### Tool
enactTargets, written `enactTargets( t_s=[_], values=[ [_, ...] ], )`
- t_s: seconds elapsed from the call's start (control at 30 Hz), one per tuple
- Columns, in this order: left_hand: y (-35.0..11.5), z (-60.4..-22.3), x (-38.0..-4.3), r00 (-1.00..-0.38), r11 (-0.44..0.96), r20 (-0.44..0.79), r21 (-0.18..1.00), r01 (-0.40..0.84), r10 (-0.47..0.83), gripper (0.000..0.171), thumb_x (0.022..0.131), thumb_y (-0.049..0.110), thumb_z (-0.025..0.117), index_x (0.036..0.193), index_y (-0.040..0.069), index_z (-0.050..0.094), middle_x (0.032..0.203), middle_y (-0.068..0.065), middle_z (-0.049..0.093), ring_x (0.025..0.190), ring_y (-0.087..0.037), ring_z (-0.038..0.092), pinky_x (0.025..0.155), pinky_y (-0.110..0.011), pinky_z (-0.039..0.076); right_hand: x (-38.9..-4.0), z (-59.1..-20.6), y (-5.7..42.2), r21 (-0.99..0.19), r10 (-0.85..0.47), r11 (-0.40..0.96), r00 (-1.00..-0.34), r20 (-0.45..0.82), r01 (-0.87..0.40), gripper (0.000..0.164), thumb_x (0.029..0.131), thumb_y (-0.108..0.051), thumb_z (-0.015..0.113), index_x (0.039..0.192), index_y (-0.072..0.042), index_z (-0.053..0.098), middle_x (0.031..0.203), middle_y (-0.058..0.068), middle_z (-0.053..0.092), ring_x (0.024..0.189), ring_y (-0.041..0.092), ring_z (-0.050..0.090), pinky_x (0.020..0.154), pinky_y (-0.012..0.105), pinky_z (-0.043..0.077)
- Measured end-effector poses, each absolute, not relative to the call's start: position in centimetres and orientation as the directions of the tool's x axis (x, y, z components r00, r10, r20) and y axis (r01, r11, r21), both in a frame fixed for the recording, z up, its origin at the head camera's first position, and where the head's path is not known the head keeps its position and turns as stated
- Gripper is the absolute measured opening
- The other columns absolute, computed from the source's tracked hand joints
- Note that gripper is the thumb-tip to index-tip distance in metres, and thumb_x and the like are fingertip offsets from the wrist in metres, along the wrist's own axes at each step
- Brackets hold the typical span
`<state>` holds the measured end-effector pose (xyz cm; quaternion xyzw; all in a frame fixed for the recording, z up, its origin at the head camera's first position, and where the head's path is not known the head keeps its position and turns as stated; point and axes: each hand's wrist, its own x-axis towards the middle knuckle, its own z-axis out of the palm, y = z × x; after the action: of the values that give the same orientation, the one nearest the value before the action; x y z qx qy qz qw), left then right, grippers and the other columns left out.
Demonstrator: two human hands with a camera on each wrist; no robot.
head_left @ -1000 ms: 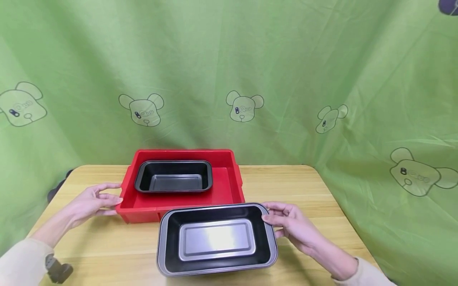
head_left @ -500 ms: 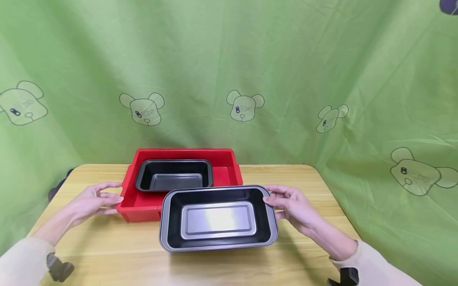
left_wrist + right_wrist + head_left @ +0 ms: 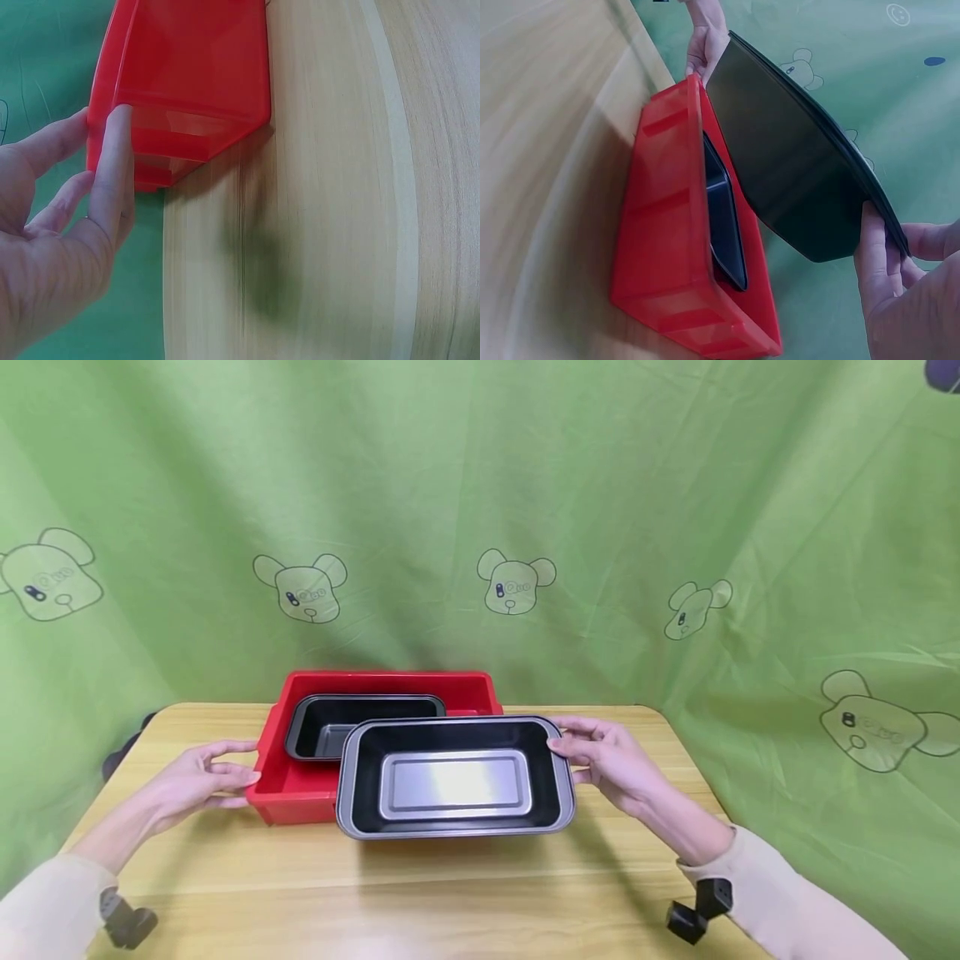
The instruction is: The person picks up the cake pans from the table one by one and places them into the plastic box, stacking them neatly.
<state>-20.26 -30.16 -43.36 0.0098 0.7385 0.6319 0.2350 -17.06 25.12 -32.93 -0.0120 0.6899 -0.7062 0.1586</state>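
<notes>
A black loaf pan point(image 3: 453, 785) with a grey rim is in the air over the front of a red plastic bin point(image 3: 300, 810). My right hand point(image 3: 618, 764) pinches the pan's right end, thumb over the rim and fingers beneath. In the right wrist view the pan's dark underside point(image 3: 795, 157) tilts above the bin, apart from its rim. A second black loaf pan point(image 3: 322, 718) lies inside the bin at the left, partly hidden by the raised one. My left hand point(image 3: 198, 781) holds the bin's left edge between thumb and fingers, as the left wrist view also shows.
The bin stands on a light wooden table point(image 3: 480, 902), near its back edge. Behind and to the sides hangs a green curtain point(image 3: 420, 510) printed with bear heads. A dark object point(image 3: 123, 752) shows beyond the table's left edge.
My right hand has lifted the loaf pan up and away from me, so it now covers the bin's front wall and part of the second pan. My left hand has stayed at the bin's edge.
</notes>
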Motion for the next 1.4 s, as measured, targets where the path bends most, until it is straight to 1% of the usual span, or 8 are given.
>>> enactTargets(
  t_s=[0.1, 0.23, 0.4, 0.6, 0.7, 0.93, 1.03, 1.4],
  values=[
    [-30.2, -43.4, -20.3, -0.889, 0.202, -0.336, 0.938, -0.283, 0.312, 0.084, 0.102, 0.012, 0.07, 0.164, -0.007, 0.016, 0.116, 0.004, 0.079, 0.1, -0.013, 0.078, 0.09, -0.034, 0.067, -17.9, -32.7, 24.9, -0.979, -0.24, 0.004, -0.95, -0.201, 0.206, 0.026, 0.099, 0.001, 0.064, 0.12, -0.013, 0.07, 0.091, -0.006, 0.073, 0.078, 0.006, 0.071, 0.068, 0.024, 0.065],
    [-30.2, -43.3, -20.3, -0.889, 0.205, -0.335, 0.938, -0.281, 0.313, 0.084, 0.102, 0.012, 0.069, 0.164, -0.007, 0.017, 0.118, 0.003, 0.079, 0.1, -0.014, 0.079, 0.09, -0.034, 0.067, -19.0, -32.4, 24.5, -0.98, -0.236, 0.008, -0.952, -0.197, 0.2, 0.029, 0.099, 0.002, 0.063, 0.126, -0.009, 0.066, 0.087, -0.006, 0.07, 0.077, 0.006, 0.07, 0.069, 0.024, 0.065],
    [-30.1, -43.3, -20.3, -0.889, 0.196, -0.335, 0.938, -0.285, 0.313, 0.084, 0.102, 0.012, 0.07, 0.164, -0.007, 0.017, 0.115, 0.004, 0.079, 0.099, -0.014, 0.079, 0.09, -0.035, 0.067, -20.4, -32.6, 23.9, -0.978, -0.227, 0.015, -0.952, -0.207, 0.209, 0.03, 0.099, 0.002, 0.063, 0.128, -0.006, 0.064, 0.091, -0.006, 0.072, 0.077, 0.007, 0.071, 0.069, 0.024, 0.064],
    [-30.2, -43.4, -20.2, -0.888, 0.201, -0.337, 0.937, -0.284, 0.314, 0.085, 0.101, 0.012, 0.07, 0.164, -0.007, 0.016, 0.114, 0.005, 0.079, 0.099, -0.014, 0.079, 0.091, -0.035, 0.066, -21.9, -32.8, 23.2, -0.976, -0.219, 0.001, -0.952, -0.214, 0.219, 0.029, 0.099, 0.002, 0.064, 0.125, -0.01, 0.066, 0.093, -0.006, 0.077, 0.078, 0.008, 0.075, 0.068, 0.024, 0.064],
    [-30.2, -43.3, -20.2, -0.888, 0.202, -0.334, 0.938, -0.281, 0.315, 0.085, 0.101, 0.011, 0.07, 0.164, -0.007, 0.016, 0.115, 0.005, 0.079, 0.099, -0.014, 0.079, 0.091, -0.035, 0.066, -22.7, -33.0, 22.7, -0.974, -0.214, -0.001, -0.951, -0.222, 0.228, 0.031, 0.099, 0.003, 0.063, 0.127, -0.01, 0.065, 0.093, -0.007, 0.078, 0.079, 0.008, 0.075, 0.068, 0.024, 0.064],
    [-30.2, -43.3, -20.2, -0.888, 0.193, -0.333, 0.939, -0.283, 0.318, 0.085, 0.101, 0.01, 0.07, 0.164, -0.007, 0.016, 0.116, 0.003, 0.08, 0.099, -0.013, 0.079, 0.092, -0.036, 0.066, -24.4, -33.4, 21.6, -0.971, -0.206, 0.021, -0.949, -0.237, 0.238, 0.049, 0.099, 0.002, 0.064, 0.147, 0.0, 0.054, 0.094, -0.007, 0.079, 0.08, 0.008, 0.076, 0.068, 0.023, 0.065],
    [-30.2, -43.2, -20.2, -0.888, 0.193, -0.333, 0.939, -0.283, 0.318, 0.086, 0.101, 0.009, 0.07, 0.164, -0.007, 0.015, 0.116, 0.003, 0.08, 0.099, -0.013, 0.079, 0.092, -0.037, 0.066, -25.1, -33.6, 21.2, -0.971, -0.208, 0.02, -0.949, -0.238, 0.239, 0.054, 0.099, 0.002, 0.065, 0.151, 0.003, 0.05, 0.092, -0.007, 0.08, 0.079, 0.009, 0.076, 0.068, 0.023, 0.065],
    [-30.1, -43.1, -20.0, -0.886, 0.205, -0.328, 0.94, -0.273, 0.327, 0.086, 0.102, 0.01, 0.069, 0.164, -0.007, 0.013, 0.115, 0.004, 0.079, 0.101, -0.014, 0.078, 0.09, -0.033, 0.066, -27.2, -34.8, 19.4, -0.965, -0.179, 0.001, -0.949, -0.259, 0.263, 0.05, 0.097, 0.002, 0.067, 0.146, 0.001, 0.056, 0.088, -0.003, 0.079, 0.073, 0.01, 0.075, 0.062, 0.023, 0.063]
  ],
)
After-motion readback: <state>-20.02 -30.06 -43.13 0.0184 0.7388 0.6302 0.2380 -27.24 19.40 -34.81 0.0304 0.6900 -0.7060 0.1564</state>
